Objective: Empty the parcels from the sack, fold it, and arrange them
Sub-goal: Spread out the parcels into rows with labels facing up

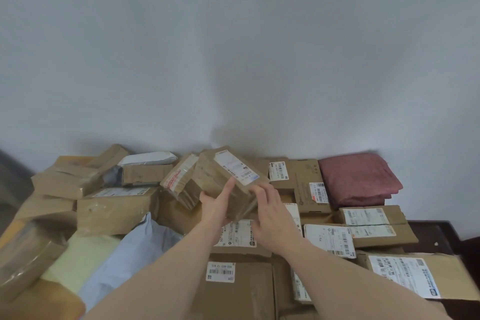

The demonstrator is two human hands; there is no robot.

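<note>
A small brown cardboard parcel (228, 179) with a white label is lifted above the pile, tilted. My left hand (217, 206) grips its near left corner, thumb up along its side. My right hand (270, 215) is at its right side with fingers spread and fairly straight, touching or just off the box. A folded maroon cloth, likely the sack (359, 179), lies at the back right against the wall. Many brown parcels (117, 209) cover the surface below.
Soft mailers in pale blue (130, 249), pale yellow (78, 260) and white (148, 158) lie among the boxes at left. Labelled boxes (368, 221) fill the right side. A grey wall stands close behind. A dark table edge (436, 228) shows at right.
</note>
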